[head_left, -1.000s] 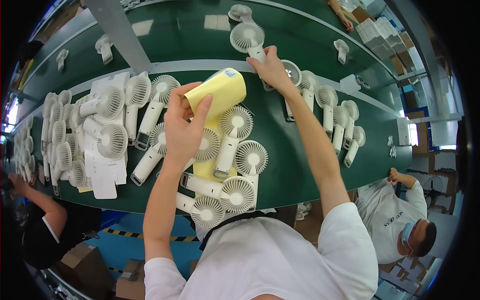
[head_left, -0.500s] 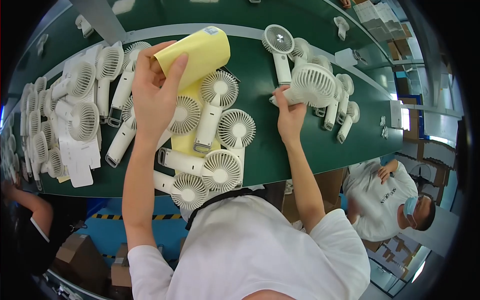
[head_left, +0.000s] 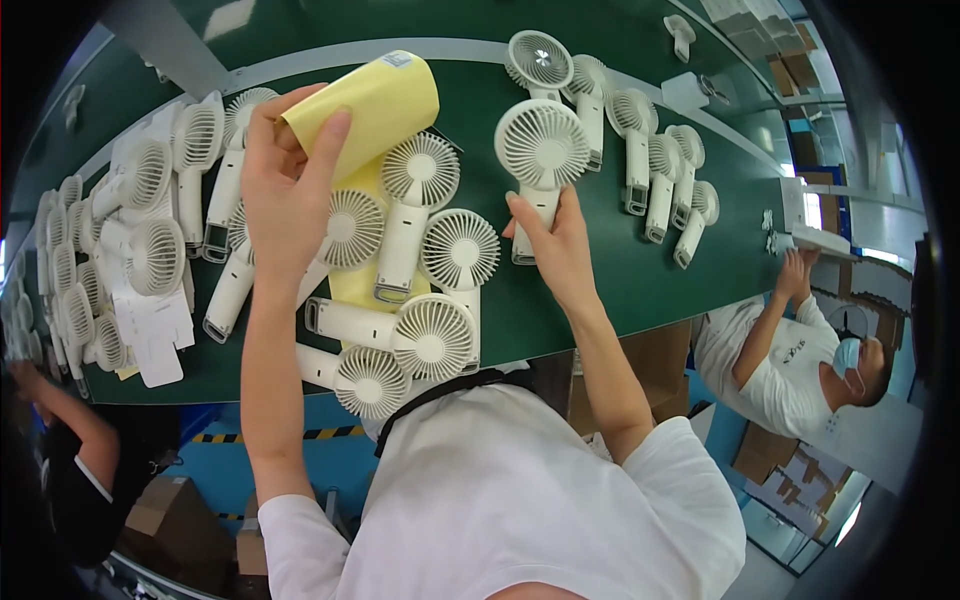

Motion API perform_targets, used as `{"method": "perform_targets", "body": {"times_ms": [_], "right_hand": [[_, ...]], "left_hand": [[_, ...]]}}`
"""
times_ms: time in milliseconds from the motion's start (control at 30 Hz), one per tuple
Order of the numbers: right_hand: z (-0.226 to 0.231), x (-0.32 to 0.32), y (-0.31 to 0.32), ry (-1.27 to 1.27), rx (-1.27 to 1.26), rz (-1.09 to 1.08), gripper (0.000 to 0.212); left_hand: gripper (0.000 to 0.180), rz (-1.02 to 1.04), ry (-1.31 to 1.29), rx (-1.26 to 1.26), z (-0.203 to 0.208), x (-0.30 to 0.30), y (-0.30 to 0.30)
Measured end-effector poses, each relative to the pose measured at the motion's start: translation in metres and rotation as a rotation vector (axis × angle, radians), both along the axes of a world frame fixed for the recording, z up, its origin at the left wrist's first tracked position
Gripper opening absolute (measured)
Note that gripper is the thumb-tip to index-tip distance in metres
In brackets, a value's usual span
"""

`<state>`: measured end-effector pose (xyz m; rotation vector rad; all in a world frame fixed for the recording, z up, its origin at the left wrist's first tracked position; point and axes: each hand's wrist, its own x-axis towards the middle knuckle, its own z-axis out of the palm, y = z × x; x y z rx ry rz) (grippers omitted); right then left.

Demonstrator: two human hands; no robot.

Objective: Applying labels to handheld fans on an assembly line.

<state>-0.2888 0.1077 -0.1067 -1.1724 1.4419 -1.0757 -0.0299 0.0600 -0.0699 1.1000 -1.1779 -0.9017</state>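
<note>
My left hand (head_left: 290, 185) is closed on a curled yellow sheet (head_left: 375, 110), with a small printed label near its far edge. My right hand (head_left: 558, 245) grips the handle of a white handheld fan (head_left: 543, 150), its round grille turned up and its handle toward me. Just beyond that fan lies another white fan (head_left: 540, 60) with a shiny centre. Between my arms several white fans (head_left: 420, 170) lie at different angles, some on top of yellow paper (head_left: 350, 292) on the green table.
A crowded pile of fans (head_left: 150, 180) and white card pieces (head_left: 160, 345) covers the table's left side. More fans (head_left: 660, 170) lie at the right on the green table (head_left: 600, 290). A co-worker (head_left: 790, 360) is at the right, another person's arm (head_left: 75, 420) at the left. Cardboard boxes (head_left: 170, 530) stand below.
My right hand has moved left and turned the fan, so its handle points toward me. The yellow sheet stays in my left hand. The co-worker at the right has reached toward the table end.
</note>
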Motion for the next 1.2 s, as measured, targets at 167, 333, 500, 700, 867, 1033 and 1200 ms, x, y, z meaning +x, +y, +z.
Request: {"method": "perform_targets", "body": {"times_ms": [167,333,500,700,867,1033,1200], "right_hand": [[0.001,-0.001,-0.002,-0.046,0.140,0.015,0.027],[0.005,-0.003,-0.001,-0.019,0.203,0.038,0.028],[0.010,0.000,0.002,0.084,0.242,0.020,0.033],[0.004,0.002,0.001,0.300,0.159,-0.045,0.038],[-0.006,0.003,0.004,0.494,0.018,-0.080,0.040],[0.002,0.004,0.010,1.092,-0.134,-0.011,0.032],[0.038,0.015,-0.009,0.696,-0.576,-0.060,0.032]], "left_hand": [[0.033,0.014,-0.050,0.006,0.001,0.000,-0.001],[0.038,-0.040,-0.049,0.020,0.003,0.001,0.003],[0.040,-0.117,-0.018,0.005,0.000,-0.004,0.006],[0.033,-0.216,-0.073,0.036,0.000,-0.001,0.005],[0.035,-0.199,-0.070,0.116,0.002,0.000,0.008],[0.032,-0.232,-0.126,0.125,0.006,-0.002,0.010],[0.023,-0.316,-0.154,0.081,0.006,-0.005,0.009]]}}
